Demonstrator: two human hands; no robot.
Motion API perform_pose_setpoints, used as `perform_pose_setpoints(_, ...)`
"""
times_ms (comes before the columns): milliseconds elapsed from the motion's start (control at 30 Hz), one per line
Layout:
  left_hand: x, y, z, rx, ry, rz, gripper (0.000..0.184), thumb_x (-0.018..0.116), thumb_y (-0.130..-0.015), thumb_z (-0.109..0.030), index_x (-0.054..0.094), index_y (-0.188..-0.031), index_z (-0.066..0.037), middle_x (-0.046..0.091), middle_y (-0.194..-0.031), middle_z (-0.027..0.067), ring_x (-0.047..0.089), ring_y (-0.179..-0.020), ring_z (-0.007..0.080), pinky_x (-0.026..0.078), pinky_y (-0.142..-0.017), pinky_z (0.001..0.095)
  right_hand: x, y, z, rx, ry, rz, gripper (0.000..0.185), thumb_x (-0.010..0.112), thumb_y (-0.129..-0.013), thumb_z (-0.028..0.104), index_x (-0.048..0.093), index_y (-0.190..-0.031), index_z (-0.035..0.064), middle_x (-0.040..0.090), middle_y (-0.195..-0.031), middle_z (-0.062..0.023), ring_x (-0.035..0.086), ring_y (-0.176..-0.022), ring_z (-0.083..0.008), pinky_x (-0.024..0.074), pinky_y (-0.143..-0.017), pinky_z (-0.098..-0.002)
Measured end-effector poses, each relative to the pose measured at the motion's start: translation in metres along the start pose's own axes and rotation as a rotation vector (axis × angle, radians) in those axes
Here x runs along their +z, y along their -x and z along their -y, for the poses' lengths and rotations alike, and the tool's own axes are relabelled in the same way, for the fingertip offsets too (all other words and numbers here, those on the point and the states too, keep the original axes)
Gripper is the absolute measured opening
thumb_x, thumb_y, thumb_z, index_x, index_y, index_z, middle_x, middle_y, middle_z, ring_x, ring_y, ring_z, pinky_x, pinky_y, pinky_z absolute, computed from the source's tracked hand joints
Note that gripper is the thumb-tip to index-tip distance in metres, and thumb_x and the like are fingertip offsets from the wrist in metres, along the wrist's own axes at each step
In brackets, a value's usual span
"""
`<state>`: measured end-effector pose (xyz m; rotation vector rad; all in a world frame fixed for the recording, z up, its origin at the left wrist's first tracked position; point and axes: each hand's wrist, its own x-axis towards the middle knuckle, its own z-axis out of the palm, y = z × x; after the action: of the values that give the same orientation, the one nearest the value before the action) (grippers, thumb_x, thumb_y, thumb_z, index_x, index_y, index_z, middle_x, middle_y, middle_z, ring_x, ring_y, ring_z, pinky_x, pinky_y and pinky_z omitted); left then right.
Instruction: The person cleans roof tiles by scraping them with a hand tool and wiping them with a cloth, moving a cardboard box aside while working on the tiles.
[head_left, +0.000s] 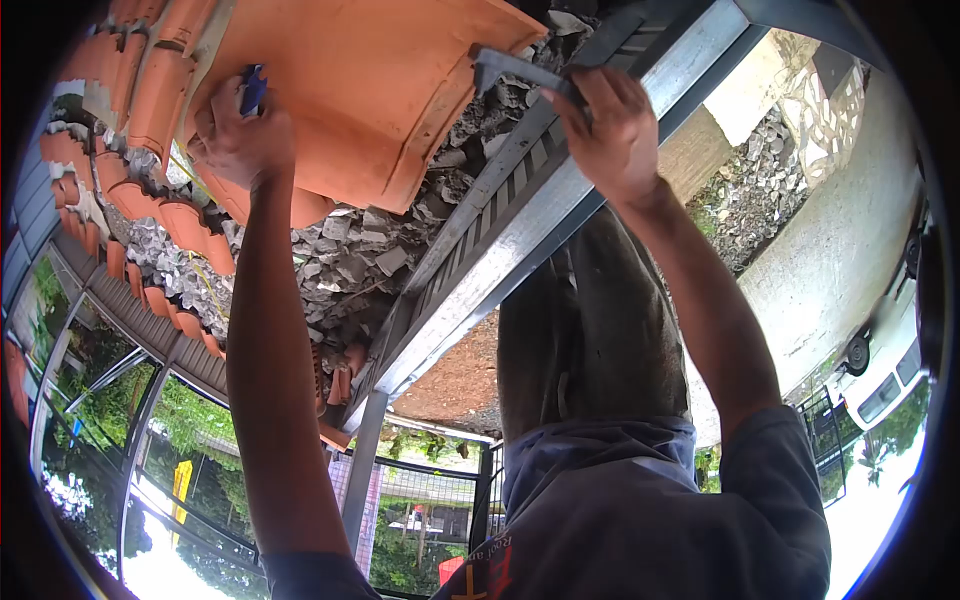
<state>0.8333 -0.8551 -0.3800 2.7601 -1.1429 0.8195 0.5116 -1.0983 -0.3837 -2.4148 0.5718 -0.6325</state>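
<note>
My left hand [245, 130] rests over a large orange roof tile [350, 90], with its fingers closed around a small dark blue object [255, 88]. Most of that object is hidden by the fingers, and its kind is unclear. My right hand [615, 130] grips the dark handle of a hammer [520, 68]. The hammer's grey head is at the tile's right edge; I cannot tell whether they touch. Beneath the tile lies grey broken rubble [350, 245].
A metal beam [530, 225] runs diagonally between the rubble and my legs. Rows of curved orange tiles [155, 205] lie along the left. Beyond the beam, at right, are a gravel patch [760, 170], concrete paving [830, 260] and a white vehicle [890, 370].
</note>
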Motion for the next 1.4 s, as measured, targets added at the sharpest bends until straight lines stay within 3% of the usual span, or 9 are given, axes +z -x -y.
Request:
perform_pose_setpoints(267,-0.005,-0.001,-0.014,-0.17,-0.104,0.034,0.031,0.075,-0.07,-0.026,0.075,-0.1,-0.02,0.071,-0.101,0.0085,0.063,-0.085,0.0286,0.046,-0.082,0.0432,0.049,0.045,0.101,0.694,-0.445,0.128,0.023,0.063,-0.105,0.019,0.049,-0.114,0.0034,0.062,-0.081,-0.0305,0.062,-0.079,-0.0563,0.0463,-0.064,-0.0605)
perform_pose_setpoints(567,-0.005,0.0,-0.01,-0.14,-0.033,0.015,0.036,0.076,-0.068,-0.027,0.076,-0.103,-0.021,0.072,-0.103,0.0072,0.066,-0.087,0.0271,0.045,-0.085,0.043,0.066,0.031,0.095,0.593,-0.269,0.113,0.021,0.071,-0.099,0.018,0.065,-0.112,0.0028,0.067,-0.094,-0.0222,0.066,-0.089,-0.0468,0.0527,-0.073,-0.0536)
perform_pose_setpoints(767,-0.002,0.002,-0.01,-0.161,-0.036,0.059,0.037,0.075,-0.069,-0.028,0.076,-0.106,-0.024,0.071,-0.107,0.007,0.061,-0.093,0.032,0.049,-0.081,0.0448,0.09,0.042,0.106,0.625,-0.439,-0.019,0.024,0.069,-0.098,0.015,0.061,-0.118,0.0043,0.067,-0.089,-0.0257,0.065,-0.082,-0.0528,0.0503,-0.068,-0.0574)
perform_pose_setpoints(967,-0.004,0.003,-0.01,-0.161,-0.075,0.058,0.036,0.074,-0.069,-0.027,0.076,-0.105,-0.025,0.07,-0.108,0.0075,0.06,-0.093,0.0349,0.05,-0.079,0.0471,0.096,0.023,0.101,0.706,-0.461,-0.2,0.013,0.057,-0.105,0.015,0.05,-0.102,0.0052,0.068,-0.084,-0.0277,0.064,-0.082,-0.0558,0.0471,-0.067,-0.0619)
perform_pose_setpoints(1033,0.0,0.003,-0.008,-0.121,-0.053,0.005,0.033,0.074,-0.07,-0.026,0.075,-0.103,-0.024,0.07,-0.106,0.0082,0.061,-0.09,0.0351,0.049,-0.078,0.0486,0.109,0.028,0.109,1.024,-0.398,-0.097,0.015,0.054,-0.108,0.019,0.049,-0.102,0.0056,0.067,-0.08,-0.0288,0.062,-0.082,-0.0575,0.0461,-0.068,-0.063)
perform_pose_setpoints(1067,0.002,0.002,-0.008,-0.115,-0.05,0.002,0.033,0.074,-0.07,-0.026,0.075,-0.103,-0.024,0.07,-0.106,0.0082,0.061,-0.09,0.0351,0.049,-0.078,0.0486,0.116,0.04,0.124,1.006,-0.292,-0.02,0.022,0.056,-0.109,0.021,0.048,-0.098,0.004,0.059,-0.07,-0.0211,0.063,-0.063,-0.0371,0.0472,-0.061,-0.0455)
perform_pose_setpoints(1300,0.0,0.0,-0.011,-0.102,-0.067,-0.004,0.029,0.074,-0.07,-0.024,0.073,-0.099,-0.022,0.071,-0.103,0.0073,0.063,-0.085,0.0347,0.048,-0.078,0.0488,0.083,0.062,0.148,1.155,-0.611,0.272,0.025,0.055,-0.108,0.018,0.048,-0.089,0.0029,0.058,-0.069,-0.0208,0.064,-0.064,-0.0347,0.0467,-0.06,-0.0456)
perform_pose_setpoints(1367,-0.001,0.002,-0.013,-0.133,-0.079,-0.022,0.028,0.074,-0.07,-0.023,0.073,-0.098,-0.022,0.071,-0.103,0.007,0.063,-0.085,0.0345,0.048,-0.078,0.0489,0.07,0.049,0.129,1.021,-0.549,0.186,0.025,0.054,-0.108,0.023,0.05,-0.096,0.0017,0.064,-0.079,-0.0302,0.063,-0.083,-0.0565,0.0452,-0.07,-0.0607)
perform_pose_setpoints(1400,0.0,0.002,-0.01,-0.101,-0.068,-0.019,0.028,0.074,-0.069,-0.023,0.073,-0.097,-0.022,0.071,-0.103,0.0069,0.063,-0.085,0.0338,0.047,-0.078,0.0486,0.072,0.035,0.127,1.036,-0.463,0.104,0.024,0.053,-0.107,0.024,0.049,-0.097,0.0021,0.065,-0.081,-0.0302,0.063,-0.085,-0.0573,0.0452,-0.07,-0.0616)
